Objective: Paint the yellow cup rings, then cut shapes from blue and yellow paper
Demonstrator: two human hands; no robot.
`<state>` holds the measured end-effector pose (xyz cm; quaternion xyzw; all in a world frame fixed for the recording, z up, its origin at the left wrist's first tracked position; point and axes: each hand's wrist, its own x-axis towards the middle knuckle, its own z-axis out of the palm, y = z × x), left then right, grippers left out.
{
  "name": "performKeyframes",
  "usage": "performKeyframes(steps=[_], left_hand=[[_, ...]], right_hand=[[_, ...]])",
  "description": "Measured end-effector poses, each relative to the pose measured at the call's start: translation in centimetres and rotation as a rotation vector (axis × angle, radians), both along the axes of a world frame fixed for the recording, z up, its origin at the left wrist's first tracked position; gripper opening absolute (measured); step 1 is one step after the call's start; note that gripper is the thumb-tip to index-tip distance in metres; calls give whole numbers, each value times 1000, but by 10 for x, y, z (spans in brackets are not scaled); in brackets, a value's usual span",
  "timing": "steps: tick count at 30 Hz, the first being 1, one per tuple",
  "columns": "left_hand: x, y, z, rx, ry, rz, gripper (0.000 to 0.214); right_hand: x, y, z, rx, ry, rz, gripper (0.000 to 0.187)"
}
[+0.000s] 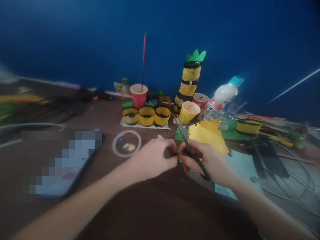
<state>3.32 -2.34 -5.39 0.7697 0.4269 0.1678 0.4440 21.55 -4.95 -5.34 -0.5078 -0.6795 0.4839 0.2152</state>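
Observation:
My right hand (200, 155) is closed around a pair of dark-handled scissors (183, 131), whose blades point up and away from me. My left hand (160, 155) is pinched, its fingertips meeting those of my right hand. A bit of green shows at the fingertips, but what they pinch is too small and blurred to name. Behind my hands lie a green paper piece (178, 135) and a yellow sheet (208, 133). A light blue sheet (241, 170) lies under and beside my right forearm. A clear round lid (114, 145) with small scraps in it lies beyond my left hand.
Three yellow-and-black rings (146, 116) stand in a row before a red cup (138, 96) with a brush. Behind stand a tall yellow-and-black stack (191, 73), a yellow cup (188, 115) and a tilted white bottle (223, 93). A blurred phone-like slab (82, 166) lies left; cables (300, 166) lie right.

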Motion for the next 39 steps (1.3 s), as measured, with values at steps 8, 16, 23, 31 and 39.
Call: performKeyframes(steps=[8,16,23,31,39], left_hand=[[-3,1,1,-86,-44,4,11],[-3,5,1,-161,-152,56,13],[-1,1,-2,-210,-211,62,15],[-2,-1,4,-265,-385,236,12],[1,-7,5,-373,-546,262,8]], right_hand=[[-5,-2,-3,-31,144,-26,9],[-4,-2,-5,9,261,-94,12],[-6,-5,-5,33,263,-134,12],[-10,-11,-8,39,196,-49,6],[-14,-13,-9,87,60,44,10]])
